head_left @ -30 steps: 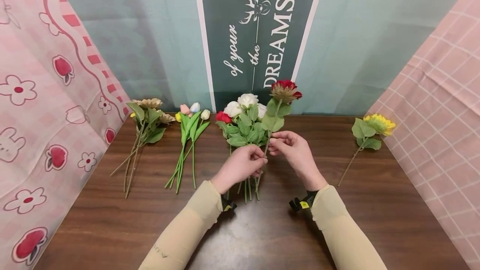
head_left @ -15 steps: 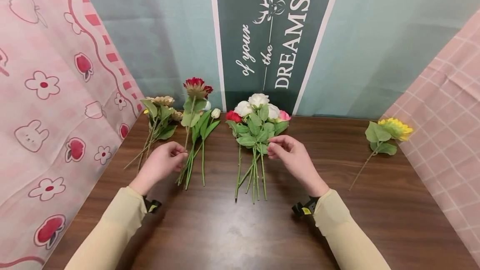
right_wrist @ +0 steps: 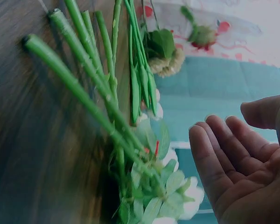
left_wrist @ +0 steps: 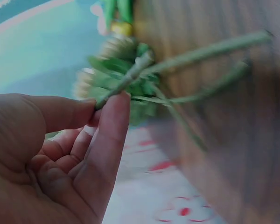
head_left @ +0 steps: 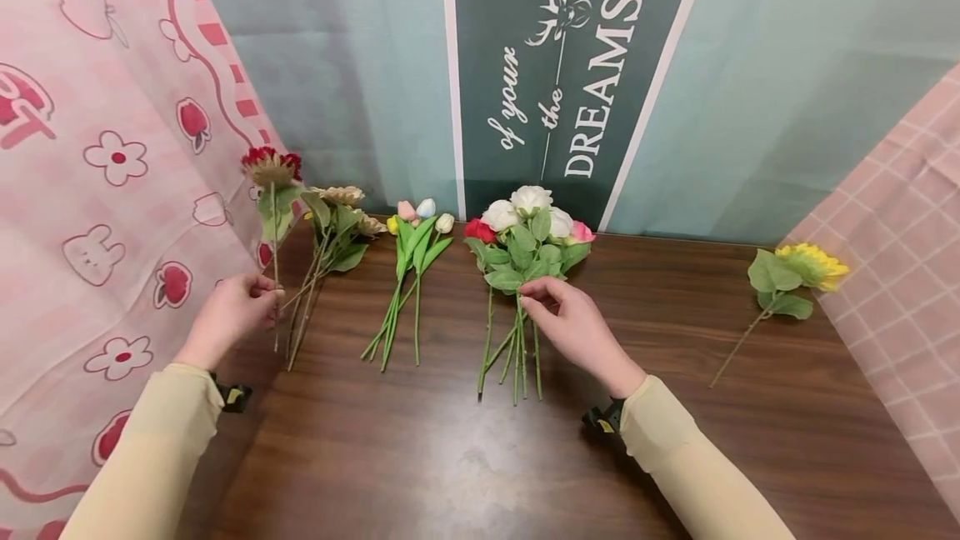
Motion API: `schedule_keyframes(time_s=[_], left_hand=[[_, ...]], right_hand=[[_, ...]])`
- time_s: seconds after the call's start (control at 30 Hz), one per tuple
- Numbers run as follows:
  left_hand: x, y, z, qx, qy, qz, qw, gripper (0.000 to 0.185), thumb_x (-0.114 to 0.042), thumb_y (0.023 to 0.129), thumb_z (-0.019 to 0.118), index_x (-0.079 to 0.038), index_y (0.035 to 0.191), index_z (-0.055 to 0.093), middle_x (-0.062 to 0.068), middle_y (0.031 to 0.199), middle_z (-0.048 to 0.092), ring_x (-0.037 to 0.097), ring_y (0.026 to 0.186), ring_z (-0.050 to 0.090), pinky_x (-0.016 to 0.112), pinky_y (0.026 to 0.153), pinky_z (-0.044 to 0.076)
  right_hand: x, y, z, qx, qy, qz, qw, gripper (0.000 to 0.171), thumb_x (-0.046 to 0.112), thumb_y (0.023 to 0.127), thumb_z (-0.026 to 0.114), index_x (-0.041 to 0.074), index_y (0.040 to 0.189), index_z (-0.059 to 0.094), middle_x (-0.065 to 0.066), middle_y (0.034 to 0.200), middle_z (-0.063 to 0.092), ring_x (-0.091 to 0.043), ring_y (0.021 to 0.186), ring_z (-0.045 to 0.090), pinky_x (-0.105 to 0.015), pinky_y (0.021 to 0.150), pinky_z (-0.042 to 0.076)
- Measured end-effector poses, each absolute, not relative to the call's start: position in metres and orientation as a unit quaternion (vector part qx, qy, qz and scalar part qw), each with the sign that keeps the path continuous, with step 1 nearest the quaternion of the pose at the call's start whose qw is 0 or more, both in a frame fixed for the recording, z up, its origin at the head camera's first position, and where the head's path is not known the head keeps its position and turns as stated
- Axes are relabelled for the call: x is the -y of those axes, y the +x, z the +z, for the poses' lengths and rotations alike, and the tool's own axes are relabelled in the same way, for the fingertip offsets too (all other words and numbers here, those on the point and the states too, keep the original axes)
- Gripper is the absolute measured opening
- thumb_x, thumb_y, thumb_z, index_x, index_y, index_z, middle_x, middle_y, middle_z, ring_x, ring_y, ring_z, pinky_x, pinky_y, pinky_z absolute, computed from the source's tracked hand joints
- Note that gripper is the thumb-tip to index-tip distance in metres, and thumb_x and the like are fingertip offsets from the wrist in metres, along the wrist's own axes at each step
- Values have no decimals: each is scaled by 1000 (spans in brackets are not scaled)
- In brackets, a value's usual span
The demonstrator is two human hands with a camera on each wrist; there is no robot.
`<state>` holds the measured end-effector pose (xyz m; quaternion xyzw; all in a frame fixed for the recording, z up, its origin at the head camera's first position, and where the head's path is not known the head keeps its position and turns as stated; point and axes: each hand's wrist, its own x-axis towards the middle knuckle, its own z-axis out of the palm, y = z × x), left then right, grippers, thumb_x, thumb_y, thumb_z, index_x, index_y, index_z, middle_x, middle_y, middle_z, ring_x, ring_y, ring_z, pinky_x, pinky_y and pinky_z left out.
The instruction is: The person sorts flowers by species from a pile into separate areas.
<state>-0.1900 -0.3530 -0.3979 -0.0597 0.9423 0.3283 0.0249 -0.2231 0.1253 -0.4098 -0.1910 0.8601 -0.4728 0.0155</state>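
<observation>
The left hand (head_left: 228, 312) pinches the stem of a red flower (head_left: 271, 167), upright at the surface's (head_left: 465, 457) left edge beside the tan bunch (head_left: 337, 219); the right hand (head_left: 566, 325) hovers loosely spread over the rose bunch (head_left: 525, 244).

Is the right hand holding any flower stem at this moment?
No, the right hand is open with relaxed fingers, apart from the rose stems lying on the table.
</observation>
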Motion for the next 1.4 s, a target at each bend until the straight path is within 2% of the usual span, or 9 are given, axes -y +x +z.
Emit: schedule_keyframes(time_s=[0.27, 0.43, 0.57, 0.73, 0.87, 1.07, 1.2, 1.3, 1.4], left_hand=[[359, -212, -418, -920, -54, 370, 119, 28, -6, 102, 55, 20, 111, 62, 21, 89, 70, 20, 72, 70, 34, 67, 62], [351, -219, -424, -954, -9, 278, 115, 24, -6, 98, 58, 13, 108, 68, 8, 72, 67, 15, 62, 64, 31, 61, 52], [340, -222, -430, -970, -1, 225, 91, 27, -10, 95, 61, 8, 114, 69, 10, 79, 71, 15, 59, 66, 37, 64, 53], [331, -224, -436, -984, 14, 169, 57, 33, -9, 93, 64, 9, 121, 67, 26, 105, 71, 28, 76, 65, 53, 76, 54], [327, -226, -436, -986, 18, 151, 65, 38, -11, 93, 65, 10, 125, 64, 32, 120, 65, 38, 90, 64, 59, 83, 52], [327, -222, -415, -985, 8, 146, 94, 44, -22, 98, 62, 12, 127, 61, 34, 123, 63, 53, 108, 61, 64, 89, 49], [316, -216, -396, -988, 16, 143, 59, 45, -29, 100, 59, 10, 123, 61, 33, 112, 65, 52, 100, 62, 65, 81, 50], [292, -212, -386, -988, 51, 142, 15, 53, -34, 102, 60, 6, 136, 55, 34, 121, 59, 53, 107, 59, 69, 87, 47], [251, -211, -382, -982, 126, 137, -22, 70, -38, 101, 64, 0, 155, 39, 34, 143, 47, 54, 127, 48, 70, 102, 39]], right_hand=[[-107, -221, -406, -885, -272, -378, 4, 21, 24, 100, 68, 13, 116, 72, 5, 110, 70, -13, 97, 65, -38, 87, 55], [-97, -217, -408, -898, -344, -274, -23, 26, 25, 99, 69, 10, 120, 71, -2, 119, 69, -21, 116, 62, -41, 102, 49], [-92, -213, -411, -893, -379, -243, -17, 33, 27, 99, 69, 7, 125, 68, -5, 124, 66, -25, 123, 58, -42, 106, 45], [-91, -208, -415, -893, -400, -205, -13, 41, 31, 100, 68, 9, 133, 64, -8, 135, 61, -28, 133, 52, -42, 113, 40], [-96, -205, -419, -898, -411, -157, -9, 58, 38, 99, 68, 10, 149, 53, -14, 155, 46, -33, 147, 36, -45, 121, 29], [-107, -204, -419, -901, -416, -123, 6, 72, 46, 100, 63, 16, 160, 36, -12, 166, 28, -33, 154, 21, -49, 123, 22], [-124, -209, -419, -909, -394, -137, 8, 69, 48, 101, 62, 17, 159, 40, -12, 164, 34, -36, 152, 24, -54, 122, 23], [-145, -220, -418, -920, -361, -155, -2, 63, 45, 101, 62, 13, 153, 49, -14, 159, 42, -37, 149, 30, -57, 120, 24], [-179, -232, -416, -936, -307, -173, -17, 57, 41, 100, 64, 9, 147, 55, -16, 154, 48, -40, 146, 35, -60, 119, 24]])
